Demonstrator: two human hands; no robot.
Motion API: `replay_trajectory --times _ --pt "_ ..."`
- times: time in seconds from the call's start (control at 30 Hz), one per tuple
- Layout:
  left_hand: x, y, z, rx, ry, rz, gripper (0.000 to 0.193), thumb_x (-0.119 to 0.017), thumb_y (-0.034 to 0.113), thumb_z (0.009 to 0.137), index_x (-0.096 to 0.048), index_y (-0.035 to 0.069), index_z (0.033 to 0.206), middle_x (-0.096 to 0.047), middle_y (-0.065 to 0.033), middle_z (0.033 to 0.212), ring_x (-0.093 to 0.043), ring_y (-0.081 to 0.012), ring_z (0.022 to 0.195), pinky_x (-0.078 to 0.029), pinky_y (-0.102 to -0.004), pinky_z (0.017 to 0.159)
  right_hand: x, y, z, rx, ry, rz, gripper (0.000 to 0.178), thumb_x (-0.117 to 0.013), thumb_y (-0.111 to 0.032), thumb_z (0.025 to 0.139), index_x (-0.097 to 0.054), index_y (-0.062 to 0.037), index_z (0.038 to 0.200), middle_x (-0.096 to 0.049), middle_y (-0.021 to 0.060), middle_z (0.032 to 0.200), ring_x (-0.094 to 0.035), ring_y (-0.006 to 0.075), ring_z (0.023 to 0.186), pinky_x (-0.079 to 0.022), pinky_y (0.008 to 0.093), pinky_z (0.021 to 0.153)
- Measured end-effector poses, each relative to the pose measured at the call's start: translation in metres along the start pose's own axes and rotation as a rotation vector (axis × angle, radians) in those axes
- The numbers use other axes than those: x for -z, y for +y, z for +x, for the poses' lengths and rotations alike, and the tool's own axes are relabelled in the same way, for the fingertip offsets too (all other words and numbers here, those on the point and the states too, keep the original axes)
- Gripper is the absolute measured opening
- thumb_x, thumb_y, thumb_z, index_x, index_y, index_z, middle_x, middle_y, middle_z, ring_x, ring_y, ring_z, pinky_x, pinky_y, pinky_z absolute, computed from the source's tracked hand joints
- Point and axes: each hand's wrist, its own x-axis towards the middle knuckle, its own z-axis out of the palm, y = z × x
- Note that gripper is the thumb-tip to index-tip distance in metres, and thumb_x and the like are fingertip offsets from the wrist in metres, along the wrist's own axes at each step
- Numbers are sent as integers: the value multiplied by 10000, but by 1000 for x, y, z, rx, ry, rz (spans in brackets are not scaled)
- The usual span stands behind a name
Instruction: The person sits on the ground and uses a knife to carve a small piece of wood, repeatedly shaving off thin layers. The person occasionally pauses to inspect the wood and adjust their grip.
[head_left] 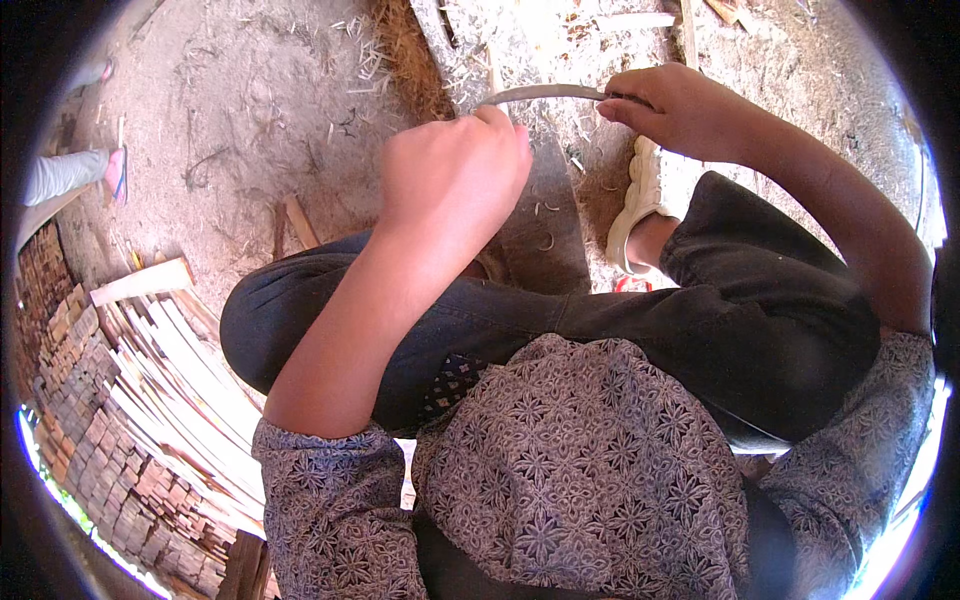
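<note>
A narrow, curved grey blade [548,92] spans the gap between my two hands, bowed slightly away from me. My left hand [455,170] is closed in a fist around its left end, hiding that end. At the other end, my right hand [665,108] grips it between thumb and fingers, where a short dark part shows. Below the blade, a dark flat board [545,225] lies between my legs, with a few curled wood shavings on it. Both hands are held out in front of my knees.
Loose shavings [405,60] litter the dirt floor [270,110] ahead. Stacked wood blocks [130,480] and long pale strips [190,370] lie at left. Another person's sandalled foot [117,172] is at far left. My pale clog [640,200] stands below my right hand.
</note>
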Motion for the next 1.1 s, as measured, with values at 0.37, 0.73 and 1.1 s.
replay_trajectory --times 0.37,0.73,1.1 --pt "-3 3 3 40 86 12 293 -622 304 961 -676 67 798 -695 -92 620 -721 -258 557 -559 -388 487 -43 86 121 -58 49 -115 466 -464 -397 1079 -654 29 1071 -685 243 903 -677 389 848 -512 502 810" --pt "-13 0 12 3 176 -38 292 -619 315 959 -644 71 801 -670 -109 575 -698 -273 512 -562 -402 482 -25 43 18 11 39 197 458 -419 -382 1103 -659 -2 1189 -692 209 1006 -679 306 960 -501 435 891" --pt "-16 22 20 -32 86 31 293 -610 295 958 -627 51 797 -673 -117 576 -693 -279 501 -561 -398 477 -50 53 56 108 193 -132 362 -474 -318 1084 -599 19 1045 -668 252 825 -683 449 835 -527 543 757"
